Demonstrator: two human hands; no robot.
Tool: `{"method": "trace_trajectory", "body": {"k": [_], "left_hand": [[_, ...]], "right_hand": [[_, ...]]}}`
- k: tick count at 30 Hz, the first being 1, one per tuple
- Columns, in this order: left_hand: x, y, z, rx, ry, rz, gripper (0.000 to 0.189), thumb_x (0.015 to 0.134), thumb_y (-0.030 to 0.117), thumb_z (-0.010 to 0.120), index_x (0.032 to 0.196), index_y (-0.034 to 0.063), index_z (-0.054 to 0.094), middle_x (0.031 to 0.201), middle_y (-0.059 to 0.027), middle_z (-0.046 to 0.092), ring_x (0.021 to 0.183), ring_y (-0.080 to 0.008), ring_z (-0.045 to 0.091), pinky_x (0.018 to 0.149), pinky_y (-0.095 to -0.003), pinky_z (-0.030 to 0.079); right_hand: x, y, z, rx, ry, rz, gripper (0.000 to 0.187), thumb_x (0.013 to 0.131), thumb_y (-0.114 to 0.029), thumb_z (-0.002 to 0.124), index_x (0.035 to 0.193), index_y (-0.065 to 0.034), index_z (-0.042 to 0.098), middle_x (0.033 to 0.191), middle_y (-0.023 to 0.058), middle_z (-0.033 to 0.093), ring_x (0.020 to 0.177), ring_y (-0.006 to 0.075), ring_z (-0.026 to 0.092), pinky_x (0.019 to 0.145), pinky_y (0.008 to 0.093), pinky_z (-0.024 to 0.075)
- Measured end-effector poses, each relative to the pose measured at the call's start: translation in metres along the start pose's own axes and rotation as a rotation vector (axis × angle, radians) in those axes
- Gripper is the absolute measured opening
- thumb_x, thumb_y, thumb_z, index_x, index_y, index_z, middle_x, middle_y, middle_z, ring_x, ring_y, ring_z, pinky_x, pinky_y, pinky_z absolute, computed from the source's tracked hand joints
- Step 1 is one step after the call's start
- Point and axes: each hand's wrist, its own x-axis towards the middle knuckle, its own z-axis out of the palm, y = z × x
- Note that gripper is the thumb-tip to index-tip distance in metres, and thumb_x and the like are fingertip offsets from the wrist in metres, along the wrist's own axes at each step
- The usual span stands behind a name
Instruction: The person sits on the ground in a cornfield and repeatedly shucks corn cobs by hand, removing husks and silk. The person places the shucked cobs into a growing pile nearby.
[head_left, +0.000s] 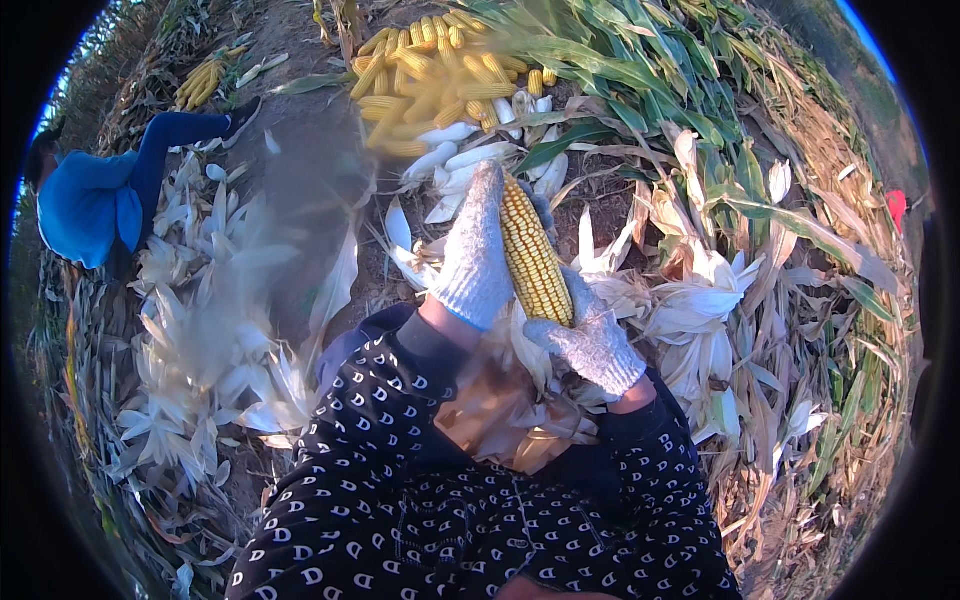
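A bare yellow ear of corn (534, 259) slants between my two hands, both in pale knitted work gloves. My left hand (476, 255) lies along the ear's left side, its fingers pointing away from me. Around the lower right of the ear is my right hand (589, 330), with the thumb across its near end and part of the fingers hidden behind it. Dry corn husks (525, 420) lie over my lap just below the ear. Beyond my hands, husked yellow ears (420, 75) form a pile, with several ears still in pale husks (480, 156) at its near edge.
Discarded husks (217, 300) cover the ground at left, and more husks (697, 300) lie at right. Green corn stalks (645, 67) are heaped at upper right. A person in blue (94, 199) is bent low at far left, near a small corn pile (202, 82).
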Motion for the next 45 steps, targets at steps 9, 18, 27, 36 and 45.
{"method": "trace_trajectory", "body": {"k": [9, 18, 27, 36, 45], "left_hand": [[0.011, 0.004, -0.009, 0.04, -0.043, 0.166, 0.041, 0.106, 0.042, 0.053, 0.127, 0.007, 0.059, 0.113, -0.0104, 0.069, 0.103, -0.0249, 0.067, 0.091, -0.0393, 0.056], [-0.02, -0.029, -0.021, 0.567, -0.042, 0.145, 0.051, 0.1, 0.025, 0.068, 0.139, -0.0022, 0.052, 0.124, -0.0123, 0.065, 0.107, -0.0154, 0.061, 0.095, -0.029, 0.05], [-0.03, 0.012, -0.031, 0.155, -0.055, 0.007, 0.023, 0.104, 0.024, 0.058, 0.113, 0.0035, 0.063, 0.104, -0.0114, 0.072, 0.091, -0.0206, 0.069, 0.083, -0.0341, 0.056], [-0.041, -0.011, -0.019, 0.068, -0.131, -0.281, 0.03, 0.104, 0.035, 0.059, 0.097, 0.0061, 0.062, 0.094, -0.0095, 0.07, 0.08, -0.0191, 0.068, 0.069, -0.0314, 0.057], [-0.046, 0.032, -0.029, -0.089, -0.147, -0.214, 0.032, 0.105, 0.032, 0.059, 0.107, 0.0008, 0.066, 0.1, -0.0101, 0.071, 0.084, -0.0183, 0.068, 0.077, -0.0304, 0.055]], "right_hand": [[-0.005, 0.006, -0.011, 0.767, 0.019, 0.222, 0.058, 0.099, -0.025, 0.065, 0.146, 0.003, 0.047, 0.132, 0.0121, 0.064, 0.113, 0.0179, 0.066, 0.096, 0.0321, 0.054], [0.026, 0.007, -0.019, 0.602, 0.188, 0.239, 0.046, 0.1, -0.018, 0.064, 0.14, 0.0015, 0.054, 0.118, 0.0076, 0.067, 0.101, 0.0144, 0.067, 0.087, 0.0281, 0.0562], [0.001, 0.06, 0.033, 0.932, -0.048, 0.651, 0.033, 0.102, -0.029, 0.061, 0.126, -0.0055, 0.061, 0.103, 0.0062, 0.069, 0.091, 0.0185, 0.067, 0.076, 0.0343, 0.0573], [0.085, 0.008, 0.069, 1.304, 0.037, 0.302, 0.025, 0.103, -0.023, 0.06, 0.12, -0.0055, 0.064, 0.104, 0.009, 0.071, 0.095, 0.0218, 0.068, 0.083, 0.0383, 0.0576], [0.226, 0.079, 0.058, 1.074, 0.18, 0.404, 0.025, 0.102, -0.023, 0.061, 0.118, -0.0035, 0.065, 0.104, 0.0122, 0.072, 0.096, 0.0247, 0.07, 0.087, 0.0405, 0.0596]]}}
